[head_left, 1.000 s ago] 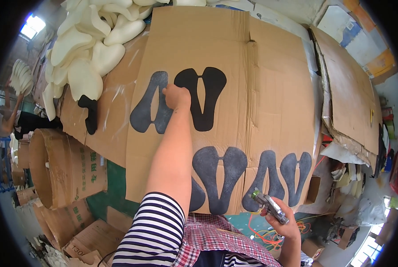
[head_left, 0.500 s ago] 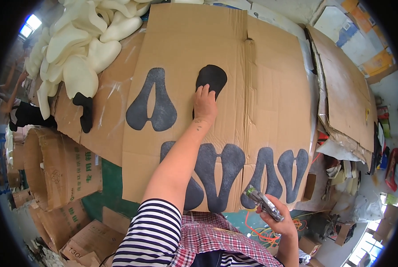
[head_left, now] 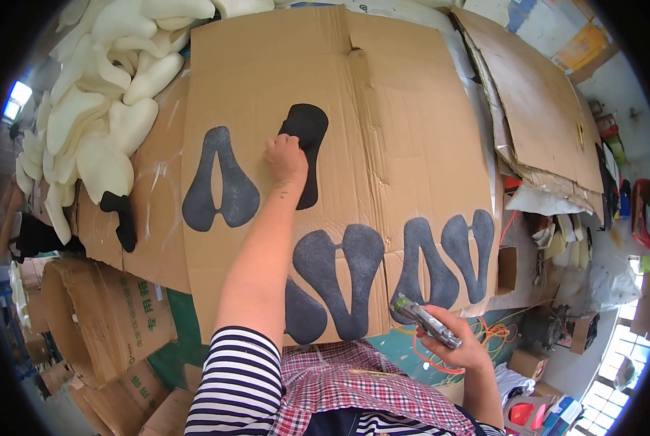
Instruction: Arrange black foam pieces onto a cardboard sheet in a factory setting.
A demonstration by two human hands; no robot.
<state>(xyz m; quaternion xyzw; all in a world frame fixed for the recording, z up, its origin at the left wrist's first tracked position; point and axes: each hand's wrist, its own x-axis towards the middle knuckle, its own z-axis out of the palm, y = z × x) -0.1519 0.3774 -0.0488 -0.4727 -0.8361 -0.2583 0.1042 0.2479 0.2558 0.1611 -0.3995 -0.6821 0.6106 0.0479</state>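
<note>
My left hand (head_left: 285,158) reaches far out and grips the near edge of a black saddle-shaped piece (head_left: 307,145) lying on a large cardboard sheet (head_left: 405,131). A dark sprayed outline of the same shape (head_left: 219,185) shows on the cardboard to the left of it. Close to my body, my right hand (head_left: 452,341) holds a slim metal spray gun (head_left: 424,320) at the sheet's near edge. Two more dark sprayed outlines (head_left: 339,276) (head_left: 448,254) mark the near part of the cardboard.
A heap of cream foam saddle pads (head_left: 110,102) lies at the far left, with a black piece (head_left: 121,214) beside it. Cardboard boxes (head_left: 103,320) stand at lower left. More cardboard sheets (head_left: 543,109) overlap at right. Orange hose (head_left: 485,338) trails below the edge.
My left hand has pulled the black piece to the right, off its sprayed outline, and turned it so it now lies lengthwise. The right hand kept the spray gun near the edge.
</note>
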